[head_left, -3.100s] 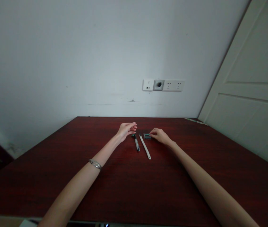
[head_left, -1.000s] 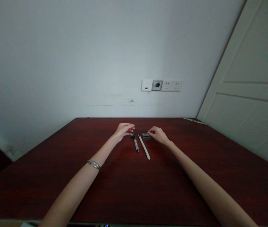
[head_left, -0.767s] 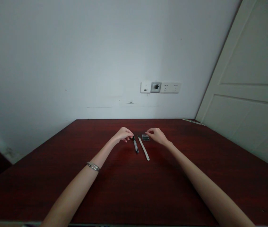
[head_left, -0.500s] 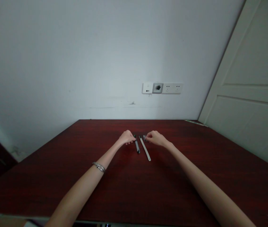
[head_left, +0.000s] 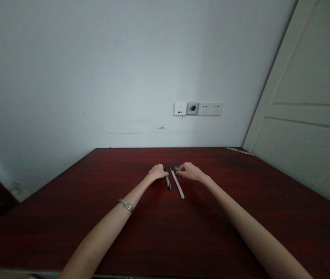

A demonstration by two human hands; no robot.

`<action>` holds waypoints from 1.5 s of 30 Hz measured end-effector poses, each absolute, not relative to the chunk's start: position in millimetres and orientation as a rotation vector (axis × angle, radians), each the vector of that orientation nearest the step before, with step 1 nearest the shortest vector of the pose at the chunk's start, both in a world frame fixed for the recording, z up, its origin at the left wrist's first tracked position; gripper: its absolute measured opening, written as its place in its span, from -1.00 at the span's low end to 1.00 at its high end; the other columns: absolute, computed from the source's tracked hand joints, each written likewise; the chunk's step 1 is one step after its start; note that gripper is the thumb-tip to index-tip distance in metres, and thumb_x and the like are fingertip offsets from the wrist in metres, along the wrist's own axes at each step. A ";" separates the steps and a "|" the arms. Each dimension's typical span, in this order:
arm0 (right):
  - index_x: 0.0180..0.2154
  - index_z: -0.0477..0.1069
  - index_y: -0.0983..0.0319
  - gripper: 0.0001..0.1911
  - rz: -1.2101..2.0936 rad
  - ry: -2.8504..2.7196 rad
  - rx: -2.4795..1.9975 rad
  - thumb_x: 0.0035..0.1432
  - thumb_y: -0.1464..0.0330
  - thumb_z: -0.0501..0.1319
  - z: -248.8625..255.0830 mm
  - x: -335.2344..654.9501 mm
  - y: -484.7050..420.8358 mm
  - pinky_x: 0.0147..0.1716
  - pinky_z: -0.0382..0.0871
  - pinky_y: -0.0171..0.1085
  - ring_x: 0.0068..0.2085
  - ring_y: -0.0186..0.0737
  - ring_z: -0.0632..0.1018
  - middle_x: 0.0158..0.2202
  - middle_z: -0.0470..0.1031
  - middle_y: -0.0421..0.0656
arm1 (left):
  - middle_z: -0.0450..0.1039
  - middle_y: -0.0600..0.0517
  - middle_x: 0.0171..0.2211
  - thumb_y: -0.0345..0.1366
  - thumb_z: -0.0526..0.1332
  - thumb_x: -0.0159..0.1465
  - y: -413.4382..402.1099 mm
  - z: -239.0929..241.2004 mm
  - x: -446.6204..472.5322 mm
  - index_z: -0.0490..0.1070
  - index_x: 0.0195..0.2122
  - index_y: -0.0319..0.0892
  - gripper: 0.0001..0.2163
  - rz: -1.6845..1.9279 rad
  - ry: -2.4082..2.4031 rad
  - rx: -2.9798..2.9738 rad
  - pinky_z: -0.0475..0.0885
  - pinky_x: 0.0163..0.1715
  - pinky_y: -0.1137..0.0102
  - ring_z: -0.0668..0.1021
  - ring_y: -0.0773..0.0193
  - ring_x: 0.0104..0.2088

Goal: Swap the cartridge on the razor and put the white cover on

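My left hand [head_left: 157, 171] is closed, thumb and fingers at the upper end of a slim black-and-grey tool [head_left: 168, 183] shaped like a utility knife, which lies slanted on the table. My right hand [head_left: 190, 171] pinches the edge of a small flat grey-and-dark piece [head_left: 177, 169], like a little card or packet; my fingers cover part of it. Between the two hands lies a long thin pale strip [head_left: 177, 183] with a dark far end and a small hole at its near end. Neither hand touches this strip.
All of this rests on a dark red wooden table [head_left: 141, 232]. Behind it a pale wall carries a row of sockets [head_left: 199, 109]. A white panelled door [head_left: 304, 131] stands at the right. A thin flat strip [head_left: 239, 151] lies at the table's far right edge.
My left hand has shifted slightly right and turned, now covering more of the black-and-grey tool's upper end. My right hand keeps its pinch. The whole view has moved a little.
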State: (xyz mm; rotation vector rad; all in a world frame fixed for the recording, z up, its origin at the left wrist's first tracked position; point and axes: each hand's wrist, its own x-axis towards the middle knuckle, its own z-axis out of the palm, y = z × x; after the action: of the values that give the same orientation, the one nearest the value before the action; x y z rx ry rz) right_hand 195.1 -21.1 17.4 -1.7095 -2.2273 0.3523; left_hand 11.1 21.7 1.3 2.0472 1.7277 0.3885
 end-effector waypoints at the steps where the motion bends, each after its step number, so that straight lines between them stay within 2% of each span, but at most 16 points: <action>1: -0.51 0.48 0.24 -0.74 0.357 -2.233 -1.725 0.06 0.24 0.14 18.5 194.7 -22.1 -0.51 0.16 -0.42 -0.46 -0.33 0.46 -0.51 0.49 -0.17 | 0.42 -0.02 -0.64 -0.21 0.26 -0.04 22.5 0.3 12.0 0.42 -0.57 -0.23 -0.83 0.329 1.735 2.077 0.32 -0.47 0.48 0.53 0.22 -0.45; 4: -0.48 0.49 0.25 -0.74 0.367 -2.244 -1.754 0.07 0.25 0.13 20.6 193.8 -23.8 -0.51 0.15 -0.42 -0.44 -0.34 0.45 -0.50 0.49 -0.17 | 0.47 -0.07 -0.53 -0.19 0.20 0.03 23.3 -1.7 14.3 0.45 -0.46 -0.26 -0.79 0.238 1.734 2.134 0.31 -0.50 0.51 0.53 0.24 -0.42; 8: -0.48 0.48 0.24 -0.74 0.375 -2.254 -1.755 0.08 0.24 0.11 19.8 194.3 -23.0 -0.51 0.13 -0.41 -0.44 -0.33 0.45 -0.51 0.49 -0.18 | 0.48 -0.09 -0.51 -0.18 0.18 0.04 22.4 -3.0 16.6 0.46 -0.41 -0.28 -0.76 0.230 1.724 2.145 0.30 -0.55 0.50 0.53 0.22 -0.44; 20: -0.45 0.50 0.24 -0.74 0.353 -2.261 -1.747 0.08 0.23 0.13 24.6 192.8 -24.5 -0.50 0.14 -0.42 -0.39 -0.32 0.46 -0.45 0.50 -0.16 | 0.45 -0.10 -0.59 -0.13 0.21 0.01 19.8 -6.0 22.8 0.45 -0.50 -0.30 -0.73 0.326 1.732 2.126 0.28 -0.60 0.49 0.53 0.19 -0.50; 27: -0.47 0.50 0.24 -0.71 0.346 -2.246 -1.713 0.10 0.22 0.11 31.1 191.1 -27.3 -0.53 0.12 -0.42 -0.43 -0.33 0.46 -0.50 0.50 -0.17 | 0.48 -0.14 -0.51 -0.13 0.20 0.03 25.2 6.9 19.9 0.47 -0.47 -0.31 -0.71 0.474 1.786 2.103 0.30 -0.56 0.49 0.55 0.16 -0.43; 32: -0.48 0.49 0.22 -0.61 0.163 -2.271 -1.602 0.13 0.12 0.06 38.3 176.6 -39.7 -0.52 0.13 -0.39 -0.44 -0.30 0.47 -0.48 0.50 -0.15 | 0.51 -0.17 -0.43 -0.16 0.19 0.04 32.1 27.6 15.8 0.49 -0.42 -0.31 -0.72 0.601 1.846 2.128 0.31 -0.50 0.48 0.56 0.16 -0.37; 38: -0.41 0.48 0.22 -0.55 -0.095 -2.265 -1.744 0.10 0.00 0.06 44.6 150.7 -59.8 -0.39 0.27 -0.33 -0.31 -0.14 0.53 -0.39 0.52 -0.06 | 0.51 -0.17 -0.43 -0.14 0.19 0.04 28.6 37.7 17.2 0.50 -0.42 -0.31 -0.71 0.668 1.834 2.194 0.30 -0.49 0.47 0.55 0.17 -0.38; 45: -0.25 0.45 0.28 -0.65 -0.239 -2.295 -1.857 0.18 0.17 0.05 43.9 136.5 -69.8 -0.28 0.34 -0.27 -0.23 -0.07 0.54 -0.28 0.51 0.04 | 0.51 -0.15 -0.44 -0.17 0.19 0.03 17.9 43.4 24.8 0.51 -0.41 -0.29 -0.73 0.712 1.810 2.216 0.27 -0.51 0.47 0.54 0.18 -0.39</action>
State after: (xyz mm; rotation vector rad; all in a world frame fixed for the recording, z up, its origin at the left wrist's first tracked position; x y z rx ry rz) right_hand 136.5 -69.8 43.9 -1.8565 -2.2948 -0.2392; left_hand 24.8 17.9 43.4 2.2160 1.8099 0.7118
